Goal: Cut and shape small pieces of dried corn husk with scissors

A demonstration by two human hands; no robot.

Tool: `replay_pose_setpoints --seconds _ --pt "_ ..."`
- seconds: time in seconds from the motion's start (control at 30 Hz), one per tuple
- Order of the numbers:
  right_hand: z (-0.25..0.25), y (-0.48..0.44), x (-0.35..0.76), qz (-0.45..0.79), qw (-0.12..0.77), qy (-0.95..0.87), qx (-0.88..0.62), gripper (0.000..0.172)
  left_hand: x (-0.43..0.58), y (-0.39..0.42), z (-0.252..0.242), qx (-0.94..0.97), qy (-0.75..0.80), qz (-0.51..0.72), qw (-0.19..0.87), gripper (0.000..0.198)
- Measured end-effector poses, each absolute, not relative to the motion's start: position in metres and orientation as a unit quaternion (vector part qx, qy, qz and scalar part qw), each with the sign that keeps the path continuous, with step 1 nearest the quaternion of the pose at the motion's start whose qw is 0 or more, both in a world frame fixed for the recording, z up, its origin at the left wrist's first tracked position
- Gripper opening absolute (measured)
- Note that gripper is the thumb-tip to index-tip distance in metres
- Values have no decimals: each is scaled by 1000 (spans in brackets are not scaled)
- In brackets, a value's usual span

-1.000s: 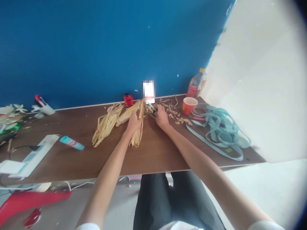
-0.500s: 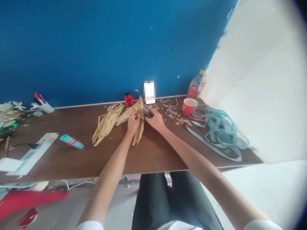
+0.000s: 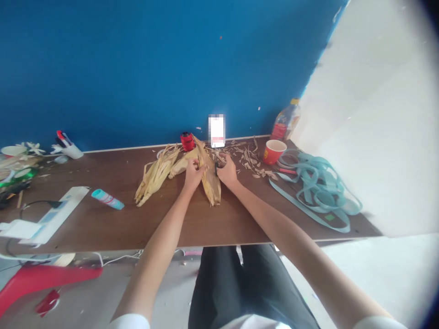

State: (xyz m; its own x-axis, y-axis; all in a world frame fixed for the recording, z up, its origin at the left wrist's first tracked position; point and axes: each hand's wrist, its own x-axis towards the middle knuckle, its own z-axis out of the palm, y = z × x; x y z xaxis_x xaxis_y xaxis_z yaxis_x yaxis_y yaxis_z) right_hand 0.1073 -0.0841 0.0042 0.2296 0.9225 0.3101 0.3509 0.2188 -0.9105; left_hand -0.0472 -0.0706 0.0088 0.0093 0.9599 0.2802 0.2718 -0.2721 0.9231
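Observation:
My left hand [image 3: 195,174] pinches the left edge of a dry corn husk [image 3: 210,183], which spreads broad and flat over the brown table. Just right of the husk, my right hand [image 3: 227,170] is closed round the dark handles of small scissors [image 3: 216,165]; their blades are hard to make out. More husks [image 3: 156,176] lie in a bundle to the left, and another husk [image 3: 181,165] rests behind my left hand. Cut husk scraps [image 3: 250,160] are scattered to the right of my right hand.
A lit phone [image 3: 216,131] leans on the blue wall beside a red jar [image 3: 187,141]. To the right are a red cup [image 3: 274,151], a bottle [image 3: 286,121] and tangled teal ribbon [image 3: 318,187]. A blue tube [image 3: 107,199] and power strip [image 3: 55,217] lie left.
The held husk has turned and now shows a broader face, its lower end further right. My right hand with the scissors has moved slightly away from my left hand. The view has shifted a little.

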Motion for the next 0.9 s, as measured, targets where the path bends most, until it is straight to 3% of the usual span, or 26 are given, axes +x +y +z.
replay_pose_setpoints --seconds 0.23,0.47,0.67,0.8,0.9 --pt "2 -76 118 262 613 -495 -557 56 -32 -85 15 706 388 406 432 38" --pt "9 -77 126 252 633 -477 -556 59 -22 -105 27 738 370 384 413 66" --pt "9 -74 134 215 633 -450 -592 56 -18 -104 22 755 365 349 418 27" --pt "14 -73 139 184 636 -462 -590 48 -17 -104 22 735 385 364 423 26" --pt "23 -74 142 205 633 -495 -558 36 -20 -102 22 718 388 409 408 36"
